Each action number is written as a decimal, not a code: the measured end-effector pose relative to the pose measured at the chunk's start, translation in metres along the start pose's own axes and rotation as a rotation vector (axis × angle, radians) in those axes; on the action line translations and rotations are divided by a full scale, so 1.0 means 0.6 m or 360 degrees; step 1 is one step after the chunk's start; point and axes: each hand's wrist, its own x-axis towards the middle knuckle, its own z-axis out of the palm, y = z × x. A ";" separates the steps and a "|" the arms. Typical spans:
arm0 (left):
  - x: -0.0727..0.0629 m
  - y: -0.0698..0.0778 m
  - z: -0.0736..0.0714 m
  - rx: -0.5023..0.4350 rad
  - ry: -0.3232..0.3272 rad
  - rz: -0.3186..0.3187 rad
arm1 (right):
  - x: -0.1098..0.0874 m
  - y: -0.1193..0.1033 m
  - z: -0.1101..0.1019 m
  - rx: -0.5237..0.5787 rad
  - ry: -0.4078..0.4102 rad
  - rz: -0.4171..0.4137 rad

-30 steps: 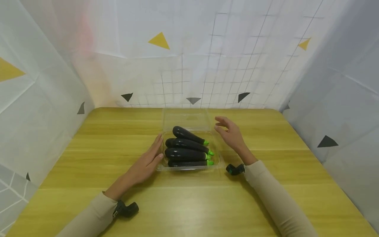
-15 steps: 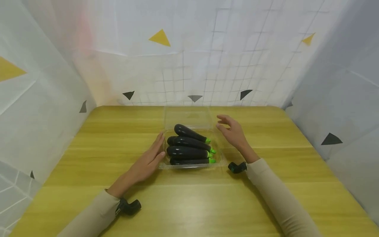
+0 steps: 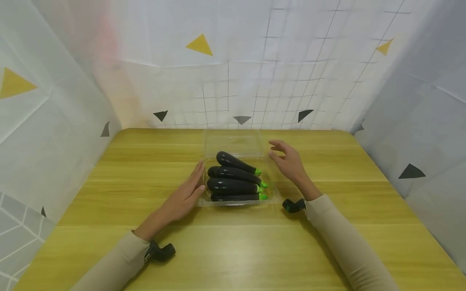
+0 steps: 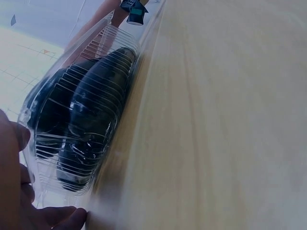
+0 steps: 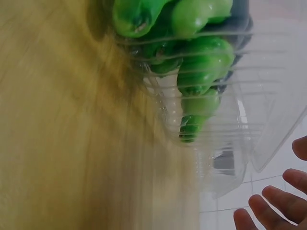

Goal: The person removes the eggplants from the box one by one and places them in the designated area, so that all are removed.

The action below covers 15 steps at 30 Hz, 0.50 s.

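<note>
A clear plastic clamshell container [image 3: 238, 203] stands on the table with its lid [image 3: 233, 142] folded back, away from the person. Several dark eggplants [image 3: 233, 186] lie side by side in it, green stem ends [image 5: 204, 62] pointing right. My left hand [image 3: 182, 200] rests along the container's left side, fingers mostly straight; in the left wrist view its fingertips touch the clear wall [image 4: 36, 158]. To the right of the container, near the lid's hinge, my right hand [image 3: 289, 162] hovers with loosely bent fingers and nothing in them. The right wrist view shows those fingers apart from the plastic.
Wood-grain table [image 3: 233, 246] surrounds the container on every side. White sheets with grid lines and coloured triangles hang behind [image 3: 182, 93] and at both sides. Black wrist cameras [image 3: 162, 252] are strapped at both sleeves.
The head view has shifted slightly, so everything sits a little further right and higher. Both hands, the container and the eggplants keep their places relative to one another.
</note>
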 end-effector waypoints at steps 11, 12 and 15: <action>-0.001 0.003 0.001 -0.0004 0.0019 0.0013 | -0.008 -0.056 0.012 -0.0100 -0.0091 -0.0319; -0.001 0.003 0.001 -0.0007 0.0018 0.0013 | -0.009 -0.061 0.013 -0.0092 -0.0132 -0.0343; -0.001 0.003 0.002 -0.0005 0.0016 0.0010 | -0.013 -0.079 0.017 -0.0034 -0.0285 -0.0409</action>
